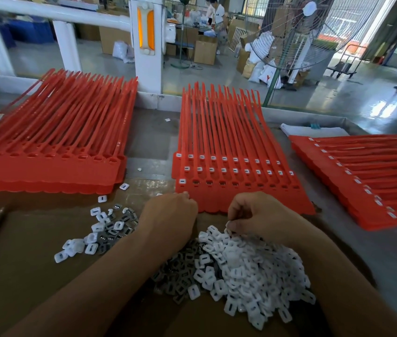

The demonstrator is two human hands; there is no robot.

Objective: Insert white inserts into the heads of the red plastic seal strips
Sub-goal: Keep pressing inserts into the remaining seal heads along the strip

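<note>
Head view: right grip (260,212) pinching white insert (229,226) off pile (253,263) on near counter (34,239). Left grip (170,215) curling at near edge of middle red seal strips (229,142); cannot tell if holding anything. Front-row heads (221,183) mostly sitting empty. Next, likely: pressing insert squarely into empty head.

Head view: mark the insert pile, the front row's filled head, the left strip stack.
insert pile (260,266), head view, heap's middle.
filled head (182,181), head view, its white insert.
left strip stack (46,172), head view, front band.
</note>
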